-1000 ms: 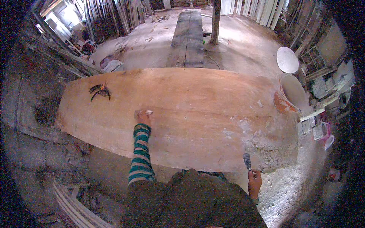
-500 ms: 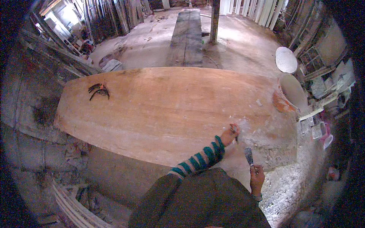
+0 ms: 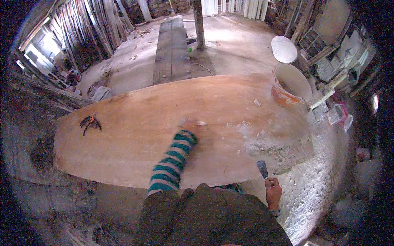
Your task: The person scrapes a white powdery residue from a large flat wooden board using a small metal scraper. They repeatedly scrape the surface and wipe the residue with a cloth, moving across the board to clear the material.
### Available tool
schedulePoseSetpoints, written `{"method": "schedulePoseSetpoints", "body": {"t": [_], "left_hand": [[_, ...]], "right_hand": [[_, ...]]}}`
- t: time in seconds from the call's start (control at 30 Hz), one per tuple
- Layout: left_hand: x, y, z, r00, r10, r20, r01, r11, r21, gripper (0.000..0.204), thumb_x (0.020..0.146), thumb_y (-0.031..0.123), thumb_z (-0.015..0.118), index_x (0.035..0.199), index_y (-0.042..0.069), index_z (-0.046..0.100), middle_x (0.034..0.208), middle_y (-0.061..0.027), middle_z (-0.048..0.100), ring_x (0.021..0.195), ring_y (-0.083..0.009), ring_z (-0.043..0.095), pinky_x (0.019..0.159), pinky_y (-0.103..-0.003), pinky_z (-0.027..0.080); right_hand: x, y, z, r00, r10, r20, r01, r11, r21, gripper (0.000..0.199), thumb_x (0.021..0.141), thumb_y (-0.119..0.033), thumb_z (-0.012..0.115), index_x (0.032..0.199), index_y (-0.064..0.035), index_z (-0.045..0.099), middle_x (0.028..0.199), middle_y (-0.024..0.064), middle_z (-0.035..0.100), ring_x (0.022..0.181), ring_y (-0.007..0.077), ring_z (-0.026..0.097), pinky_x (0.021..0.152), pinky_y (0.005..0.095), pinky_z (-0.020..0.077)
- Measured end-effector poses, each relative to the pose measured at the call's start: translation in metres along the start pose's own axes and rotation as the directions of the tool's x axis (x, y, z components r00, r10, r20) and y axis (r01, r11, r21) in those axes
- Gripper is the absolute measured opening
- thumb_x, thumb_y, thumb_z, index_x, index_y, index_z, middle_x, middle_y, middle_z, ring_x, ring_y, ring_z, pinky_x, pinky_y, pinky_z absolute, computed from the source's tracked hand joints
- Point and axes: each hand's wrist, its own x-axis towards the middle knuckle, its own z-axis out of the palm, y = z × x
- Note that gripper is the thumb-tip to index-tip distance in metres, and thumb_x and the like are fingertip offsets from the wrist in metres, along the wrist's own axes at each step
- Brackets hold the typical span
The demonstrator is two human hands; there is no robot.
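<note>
Scraper (image 3: 262, 168) in the right hand (image 3: 273, 192), fingers wrapped round its handle, near the front edge of the desk (image 3: 135, 139), toward the right: a slack grip could let it twist, and a corner set down at a tilt would probably gouge the surface. The blade points away from the body and slightly left, the long axis running the same way from the fist; whether it touches the desk, I cannot tell. Pale crumbs (image 3: 276, 151) lie just beyond, and a careless stroke might scatter them. Farther left, the left hand (image 3: 189, 124) is blurred, a pale bit (image 3: 201, 123) at its fingers; whether it pinches that, I cannot tell. Swung rightward, it could meet the blade.
</note>
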Motion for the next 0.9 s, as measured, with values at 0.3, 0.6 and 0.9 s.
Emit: {"method": "schedulePoseSetpoints", "body": {"t": [0.3,0.6,0.9], "left_hand": [[-0.029,0.168,0.027,0.903,0.398,-0.166,-0.321,0.365,-0.874,0.023,0.089,0.024,0.042,0.098,0.004,0.053,0.1,-0.0142,0.057,0.092,-0.0239,0.054,0.071,-0.04,0.042],[-0.033,-0.06,-0.032,0.912,-0.076,-0.403,-0.016,0.975,-0.22,0.027,0.086,0.019,0.045,0.107,0.005,0.052,0.09,-0.0179,0.058,0.086,-0.034,0.055,0.075,-0.041,0.044],[-0.076,0.24,0.043,0.953,0.249,0.174,-0.156,0.892,-0.424,0.031,0.085,0.02,0.042,0.113,0.011,0.052,0.099,-0.02,0.059,0.092,-0.0367,0.056,0.079,-0.044,0.045]], "right_hand": [[0.001,-0.003,0.002,0.999,0.052,0.007,-0.052,0.992,0.111,0.026,0.08,-0.029,0.061,0.093,-0.0065,0.057,0.069,0.0094,0.06,0.06,0.0164,0.055,0.055,0.0312,0.0426],[-0.001,0.003,0.019,0.988,-0.009,0.157,0.012,1.0,-0.016,0.025,0.08,-0.03,0.06,0.093,-0.0087,0.058,0.066,0.0078,0.058,0.059,0.0211,0.057,0.054,0.0329,0.0433],[0.002,-0.002,0.003,0.996,-0.012,0.088,0.014,1.0,-0.02,0.024,0.08,-0.029,0.06,0.092,-0.0087,0.058,0.066,0.0088,0.058,0.06,0.0238,0.057,0.054,0.0344,0.0427]]}}
